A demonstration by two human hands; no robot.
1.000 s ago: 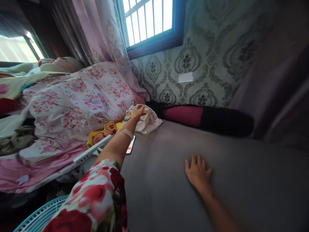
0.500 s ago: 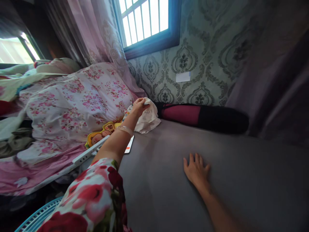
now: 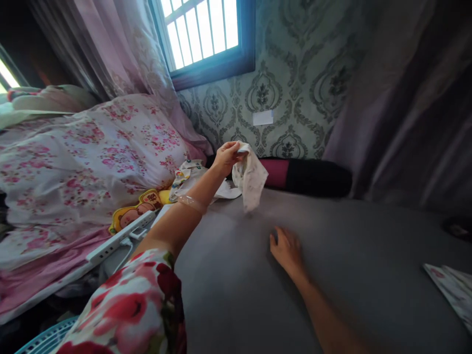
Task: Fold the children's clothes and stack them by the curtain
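My left hand (image 3: 227, 156) pinches the edge of a small white patterned garment (image 3: 252, 179), which hangs down in loose folds over the grey sheet (image 3: 228, 275). Its exact kind does not show. Other white clothes (image 3: 193, 172) with coloured prints lie crumpled behind my left forearm, partly hidden by it. To the right and nearer, my right hand (image 3: 287, 250) is low over the grey sheet with nothing in it. Its thumb stands apart from its slightly bent, somewhat blurred fingers.
A black and maroon roll (image 3: 313, 178) lies along the wall. Left are a floral pillow or quilt (image 3: 110, 157), a yellow cartoon plush (image 3: 136, 211) and a white power strip (image 3: 120, 237) with a plug. A blue basket (image 3: 47, 337) stands lower left; folded fabric (image 3: 452, 290) lies far right.
My left hand has lifted the white garment up and right, away from the other clothes. My right hand's fingers have drawn in from a flat spread. The view has turned right.
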